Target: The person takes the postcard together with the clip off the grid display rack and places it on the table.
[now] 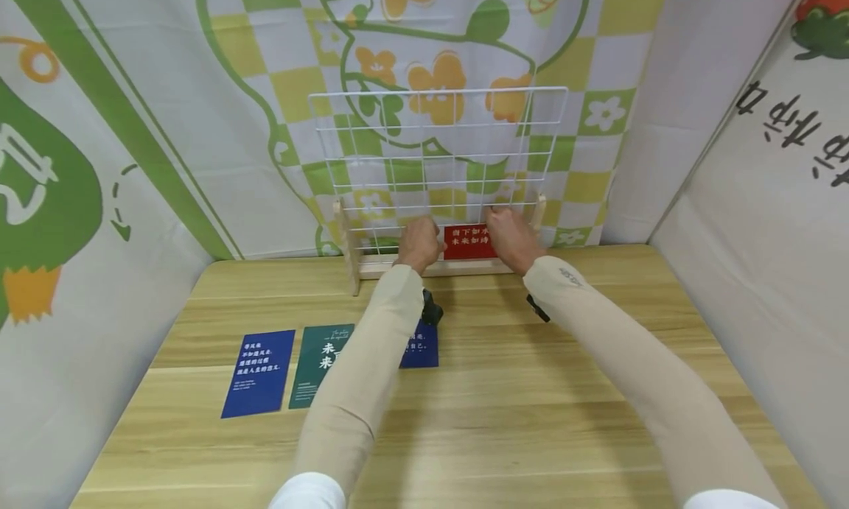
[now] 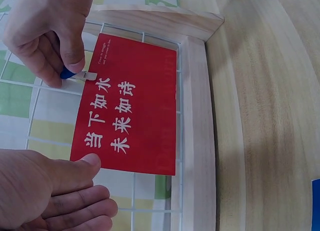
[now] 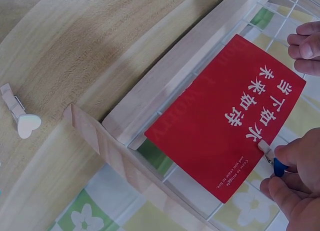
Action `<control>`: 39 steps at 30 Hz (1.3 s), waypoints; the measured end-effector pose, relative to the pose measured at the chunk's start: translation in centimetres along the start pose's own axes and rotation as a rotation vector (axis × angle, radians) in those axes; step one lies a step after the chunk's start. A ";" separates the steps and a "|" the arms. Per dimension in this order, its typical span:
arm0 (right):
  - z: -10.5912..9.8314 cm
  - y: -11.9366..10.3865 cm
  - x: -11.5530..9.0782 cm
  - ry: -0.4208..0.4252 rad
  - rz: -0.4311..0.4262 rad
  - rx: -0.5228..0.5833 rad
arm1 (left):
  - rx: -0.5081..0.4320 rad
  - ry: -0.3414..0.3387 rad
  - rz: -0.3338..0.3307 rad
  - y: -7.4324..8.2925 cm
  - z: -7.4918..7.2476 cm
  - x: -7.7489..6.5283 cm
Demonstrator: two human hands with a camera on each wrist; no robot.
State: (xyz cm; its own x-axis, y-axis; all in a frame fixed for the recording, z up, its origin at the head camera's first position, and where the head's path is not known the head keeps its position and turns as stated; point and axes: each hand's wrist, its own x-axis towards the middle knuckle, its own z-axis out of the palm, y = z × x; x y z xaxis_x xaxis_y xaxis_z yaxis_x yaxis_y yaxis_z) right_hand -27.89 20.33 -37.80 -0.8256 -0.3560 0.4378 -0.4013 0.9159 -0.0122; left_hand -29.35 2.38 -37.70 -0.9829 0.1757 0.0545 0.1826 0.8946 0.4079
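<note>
A red card (image 2: 145, 106) with white lettering lies against the white wire grid (image 1: 438, 155), low down by the wooden base bar. My right hand (image 3: 300, 176) pinches a small wooden clothespin (image 3: 266, 150) with a blue end, its tip on the card's edge. In the left wrist view that right hand (image 2: 50, 31) is at top left. My left hand (image 2: 50, 191) is at the card's other end, its thumb overlapping a corner there and the other fingers loosely bent beside the edge. Whether the thumb touches the card, I cannot tell.
Left on the table (image 1: 530, 420) lie a blue card (image 1: 259, 373), a green card (image 1: 312, 376) and another blue card (image 1: 424, 350), the latter two partly behind my left arm. A clothespin with a pale heart (image 3: 29, 126) lies near the wooden stand foot (image 3: 85, 128).
</note>
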 end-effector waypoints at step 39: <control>-0.1 0.2 0.9 -0.036 0.053 0.007 | -0.051 0.075 -0.011 0.2 1.0 1.3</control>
State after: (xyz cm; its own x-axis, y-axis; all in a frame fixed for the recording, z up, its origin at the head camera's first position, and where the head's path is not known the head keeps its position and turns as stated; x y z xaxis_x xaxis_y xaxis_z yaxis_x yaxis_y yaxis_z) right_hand -28.69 20.22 -37.37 -0.8598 -0.3132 0.4033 -0.3590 0.9324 -0.0413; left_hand -30.56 3.18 -38.41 -0.9842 0.1326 0.1174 0.1720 0.8737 0.4550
